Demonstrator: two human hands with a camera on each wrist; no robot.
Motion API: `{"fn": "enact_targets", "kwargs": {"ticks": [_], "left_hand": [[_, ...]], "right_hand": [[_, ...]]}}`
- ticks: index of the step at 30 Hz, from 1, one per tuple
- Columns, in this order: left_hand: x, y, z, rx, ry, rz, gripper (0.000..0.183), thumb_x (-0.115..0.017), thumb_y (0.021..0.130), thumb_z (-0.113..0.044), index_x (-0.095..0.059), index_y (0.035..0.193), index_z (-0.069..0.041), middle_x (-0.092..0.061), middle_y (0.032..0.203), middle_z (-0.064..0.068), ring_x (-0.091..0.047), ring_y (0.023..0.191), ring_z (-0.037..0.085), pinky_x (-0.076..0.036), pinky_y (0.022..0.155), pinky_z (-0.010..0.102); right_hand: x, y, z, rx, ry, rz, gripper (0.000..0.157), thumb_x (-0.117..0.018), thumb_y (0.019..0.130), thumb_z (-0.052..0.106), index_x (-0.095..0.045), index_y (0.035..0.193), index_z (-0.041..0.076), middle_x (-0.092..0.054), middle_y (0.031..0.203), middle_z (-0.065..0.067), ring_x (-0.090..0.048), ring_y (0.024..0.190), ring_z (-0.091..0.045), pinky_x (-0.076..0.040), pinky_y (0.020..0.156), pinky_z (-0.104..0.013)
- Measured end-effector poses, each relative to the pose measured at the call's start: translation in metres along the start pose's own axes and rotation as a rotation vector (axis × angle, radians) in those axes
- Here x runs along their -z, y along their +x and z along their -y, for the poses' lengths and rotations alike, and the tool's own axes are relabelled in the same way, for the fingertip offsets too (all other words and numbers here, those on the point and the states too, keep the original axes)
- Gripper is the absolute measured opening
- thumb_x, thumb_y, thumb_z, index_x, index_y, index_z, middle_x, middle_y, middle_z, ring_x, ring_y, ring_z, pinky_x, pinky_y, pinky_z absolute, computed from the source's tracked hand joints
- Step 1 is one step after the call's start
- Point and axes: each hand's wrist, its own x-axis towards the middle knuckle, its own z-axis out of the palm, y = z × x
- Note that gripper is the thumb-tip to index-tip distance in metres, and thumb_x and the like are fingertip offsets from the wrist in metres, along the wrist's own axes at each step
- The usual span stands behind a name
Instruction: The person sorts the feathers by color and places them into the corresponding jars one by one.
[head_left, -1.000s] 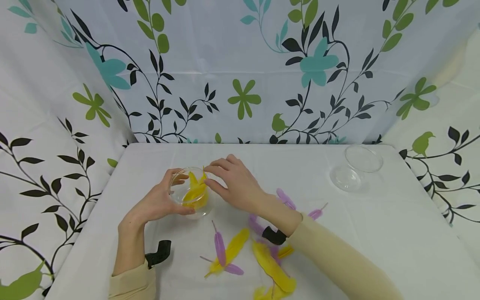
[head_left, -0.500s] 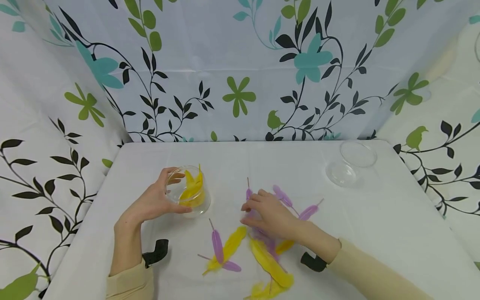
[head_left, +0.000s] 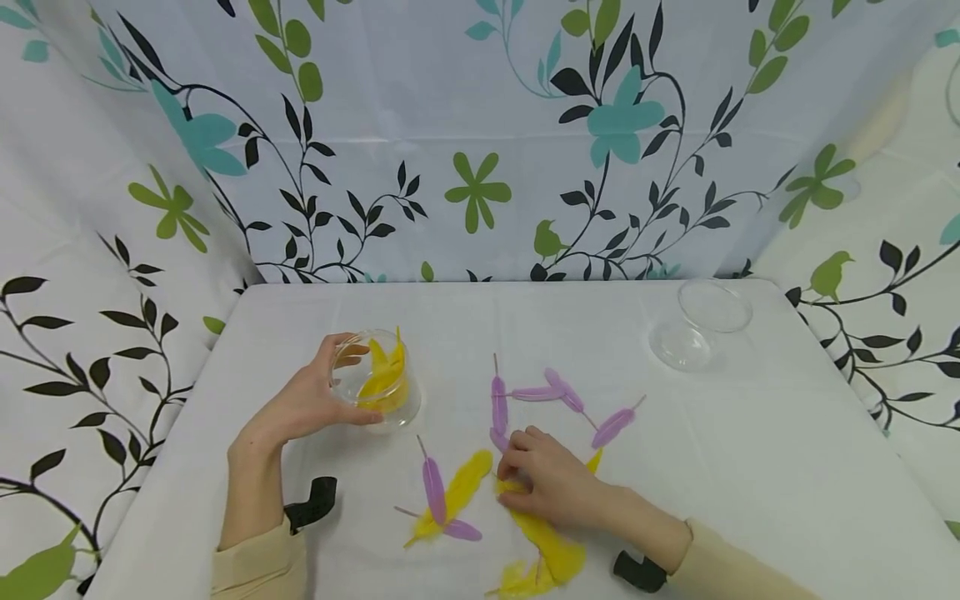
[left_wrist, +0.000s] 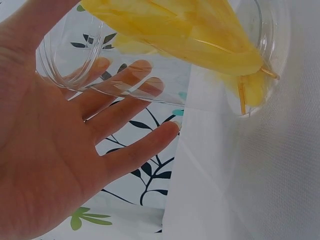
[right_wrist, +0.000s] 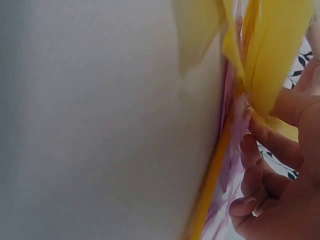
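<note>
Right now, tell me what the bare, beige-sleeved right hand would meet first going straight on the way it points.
Probably the long, fluffy yellow feather crossed by slim purple feathers, lying just left of the right hand in the head view. The hand's height is unclear, so it might pass above.

In the head view, the right hand [head_left: 555, 481] covers part of the feathers [head_left: 558, 552] under it, so I cannot count them. In the right wrist view, the yellow feather [right_wrist: 280, 50] is blurred and cut by the top edge. In the left wrist view, the same edge cuts the jar [left_wrist: 172, 75] and the left hand's [left_wrist: 72, 135] thumb.
</note>
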Motion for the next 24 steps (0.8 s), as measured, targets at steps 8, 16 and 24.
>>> {"fn": "enact_targets", "kwargs": {"ticks": [8,16,24], "left_hand": [[0.0,0.0,0.0,-0.001,-0.01,0.002,0.113,-0.091,0.068,-0.043,-0.019,0.151,-0.019,-0.04,0.155,0.016,-0.032,0.144,0.042,-0.029,0.107,0.073],[-0.001,0.001,0.0,-0.006,0.006,-0.004,0.112,-0.091,0.069,-0.04,-0.018,0.152,-0.017,-0.04,0.155,0.017,-0.03,0.144,0.043,-0.026,0.107,0.075],[0.0,0.0,0.0,0.003,-0.002,0.0,0.112,-0.091,0.07,-0.038,-0.018,0.152,-0.017,-0.04,0.155,0.018,-0.03,0.144,0.043,-0.026,0.107,0.075]], "right_hand": [[0.001,0.006,0.005,0.043,0.055,-0.105,0.006,-0.079,0.087,0.023,-0.077,0.087,0.017,-0.051,0.09,0.01,-0.042,0.083,-0.006,-0.041,0.072,-0.017],[0.038,0.019,0.015,-0.036,0.229,-0.088,0.009,-0.075,0.09,0.027,-0.079,0.093,0.019,-0.054,0.076,0.011,-0.051,0.073,-0.018,-0.041,0.063,-0.019],[0.077,0.044,0.024,-0.038,0.226,-0.237,0.006,-0.076,0.089,0.022,-0.077,0.094,0.018,-0.065,0.08,0.013,-0.051,0.074,-0.017,-0.043,0.066,-0.023]]}}
